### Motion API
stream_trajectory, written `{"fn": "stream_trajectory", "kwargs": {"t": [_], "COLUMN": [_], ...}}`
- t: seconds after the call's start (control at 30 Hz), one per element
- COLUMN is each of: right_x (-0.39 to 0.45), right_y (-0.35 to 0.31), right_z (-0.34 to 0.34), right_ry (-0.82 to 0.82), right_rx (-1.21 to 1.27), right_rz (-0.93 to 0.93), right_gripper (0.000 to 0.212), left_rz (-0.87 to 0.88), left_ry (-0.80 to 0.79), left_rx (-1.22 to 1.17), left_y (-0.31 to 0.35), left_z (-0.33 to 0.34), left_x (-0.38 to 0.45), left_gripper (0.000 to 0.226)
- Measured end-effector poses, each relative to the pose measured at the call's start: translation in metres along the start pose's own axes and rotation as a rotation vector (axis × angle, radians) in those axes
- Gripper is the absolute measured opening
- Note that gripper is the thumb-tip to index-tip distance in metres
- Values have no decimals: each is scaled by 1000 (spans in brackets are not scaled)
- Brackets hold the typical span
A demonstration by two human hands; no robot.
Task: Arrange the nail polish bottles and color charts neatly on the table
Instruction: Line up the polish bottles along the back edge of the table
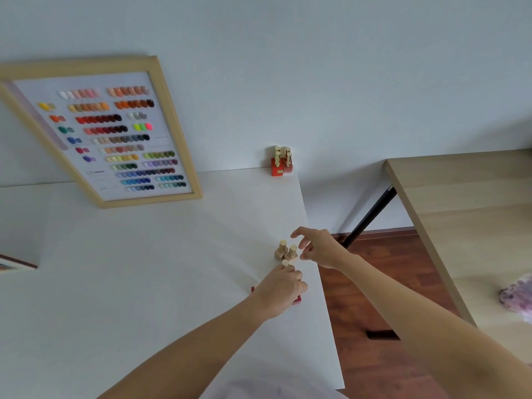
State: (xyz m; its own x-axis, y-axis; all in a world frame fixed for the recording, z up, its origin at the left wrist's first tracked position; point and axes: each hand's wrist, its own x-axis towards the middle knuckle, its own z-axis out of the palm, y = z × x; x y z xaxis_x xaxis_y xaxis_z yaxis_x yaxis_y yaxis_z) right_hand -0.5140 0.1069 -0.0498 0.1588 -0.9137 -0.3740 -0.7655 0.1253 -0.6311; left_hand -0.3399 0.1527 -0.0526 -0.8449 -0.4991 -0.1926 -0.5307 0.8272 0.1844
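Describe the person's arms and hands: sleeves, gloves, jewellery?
Both forearms are bare as far as the frame shows, with no sleeves. The left hand and right hand have no gloves, and no rings, watch or bracelets are visible. Nail finish is too small to tell.

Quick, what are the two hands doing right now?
Left hand: closed around a bottle with a beige cap.
Right hand: open, fingers spread beside the beige bottles, holding nothing.

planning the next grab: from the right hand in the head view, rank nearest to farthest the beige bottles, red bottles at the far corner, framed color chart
1. Beige gold-capped bottles, just left of the right hand.
2. Red gold-capped bottles, far table corner by the wall.
3. Wood-framed color chart, far left, leaning on the wall.
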Motion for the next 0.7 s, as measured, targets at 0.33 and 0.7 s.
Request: {"fn": "stream_trajectory", "kwargs": {"t": [0.33, 0.7], "right_x": [5, 23], "right_y": [-1, -15], "right_z": [6, 22], "right_ry": [-67, -136], "right_rx": [-70, -247], "right_rz": [-5, -55], "right_gripper": [57, 49], "left_rz": [-253, -548], "left_ry": [406, 253], "left_rx": [-535, -486], "left_y": [-31, -71], "left_z": [-86, -41], "left_x": [-67, -53], "left_gripper": [16, 10]}}
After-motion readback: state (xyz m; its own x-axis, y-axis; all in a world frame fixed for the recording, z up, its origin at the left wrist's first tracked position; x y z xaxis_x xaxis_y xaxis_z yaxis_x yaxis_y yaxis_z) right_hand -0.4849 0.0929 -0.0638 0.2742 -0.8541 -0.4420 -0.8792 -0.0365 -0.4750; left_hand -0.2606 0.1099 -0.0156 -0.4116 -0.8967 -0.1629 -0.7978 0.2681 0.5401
